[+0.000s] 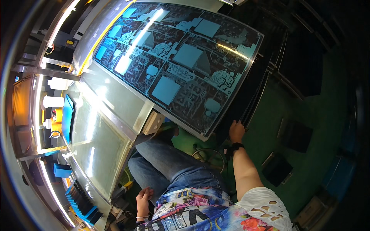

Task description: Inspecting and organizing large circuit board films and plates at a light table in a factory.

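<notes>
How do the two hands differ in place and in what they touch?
The right hand reaches out to the stacked dark sheets beside the patterned film; the left hand stays low by the thigh, touching no sheet. The right wrist wears a black band; the left a thin bracelet. Both are bare.

Glossy film sheet [177, 61] (glare streaks); frosted glass table [100, 142]; denim jeans [173, 165].

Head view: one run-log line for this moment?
right hand: on dark sheets' edge | left hand: by lap, empty | large blue-patterned circuit film panel: flat on table
</notes>
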### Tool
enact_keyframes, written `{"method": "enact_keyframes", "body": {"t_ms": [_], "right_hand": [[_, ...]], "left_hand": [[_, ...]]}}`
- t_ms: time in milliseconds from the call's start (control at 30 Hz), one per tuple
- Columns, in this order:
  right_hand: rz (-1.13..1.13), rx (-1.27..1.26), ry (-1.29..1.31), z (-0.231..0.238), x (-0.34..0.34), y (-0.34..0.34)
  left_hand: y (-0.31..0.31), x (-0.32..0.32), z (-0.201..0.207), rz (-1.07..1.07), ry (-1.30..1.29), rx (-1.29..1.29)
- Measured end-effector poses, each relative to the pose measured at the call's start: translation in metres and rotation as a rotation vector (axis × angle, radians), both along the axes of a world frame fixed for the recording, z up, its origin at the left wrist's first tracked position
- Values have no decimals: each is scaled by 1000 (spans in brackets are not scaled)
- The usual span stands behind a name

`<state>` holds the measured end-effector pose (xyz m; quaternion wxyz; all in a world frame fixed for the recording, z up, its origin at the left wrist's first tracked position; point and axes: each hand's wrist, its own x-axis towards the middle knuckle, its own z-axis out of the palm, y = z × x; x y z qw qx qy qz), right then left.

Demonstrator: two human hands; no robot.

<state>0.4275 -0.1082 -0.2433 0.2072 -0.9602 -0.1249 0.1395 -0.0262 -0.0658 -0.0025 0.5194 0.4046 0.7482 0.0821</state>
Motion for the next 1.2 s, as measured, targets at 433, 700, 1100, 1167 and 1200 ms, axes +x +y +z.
{"method": "enact_keyframes", "body": {"t_ms": [433,700,1100,1167,1200], "right_hand": [[-11,-31,21,-22,24,8],[-10,46,64,-17,29,13],[5,52,29,-26,30,12],[11,30,78,-19,33,16],[14,3,122,-15,35,16]], "left_hand": [[4,-16,-17,-5,15,-21],[2,-24,-15,-557,146,188],[4,-11,-12,63,-85,-23],[3,-21,-19,108,-122,-70],[4,-20,-18,106,-122,-70]]}}
